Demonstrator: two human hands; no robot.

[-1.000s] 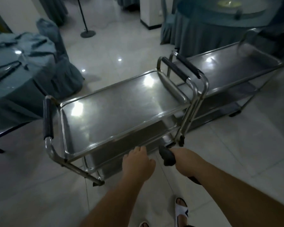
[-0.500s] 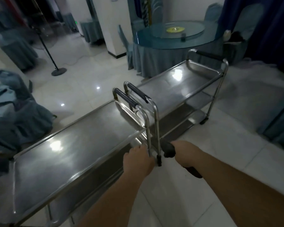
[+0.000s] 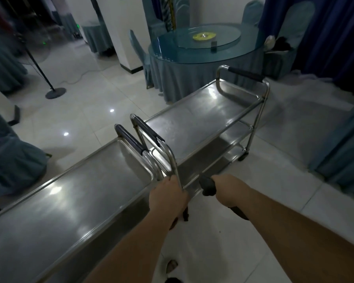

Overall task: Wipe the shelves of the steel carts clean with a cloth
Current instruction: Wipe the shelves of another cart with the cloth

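Two steel carts stand end to end. The near cart's top shelf (image 3: 70, 201) fills the lower left, and the far cart's top shelf (image 3: 202, 115) runs up to the right, with lower shelves under it. Their black-gripped handles meet in the middle. My left hand (image 3: 168, 199) is closed around a steel upright post where the carts meet. To its right, my right hand (image 3: 229, 190) is fisted around a dark rolled cloth (image 3: 207, 186), which sticks out on both sides of the fist, just in front of the far cart's lower shelf.
A round table (image 3: 192, 64) with a blue skirt and glass turntable stands behind the far cart. A fan stand (image 3: 54, 91) and a white pillar (image 3: 123, 37) are at the back left. A covered chair (image 3: 8, 164) is on the left, and blue curtains (image 3: 335, 48) hang on the right.
My view has swung right along the carts. My left hand moved from the near cart's lower shelf edge to the post between the carts. The right hand kept its hold on the cloth.
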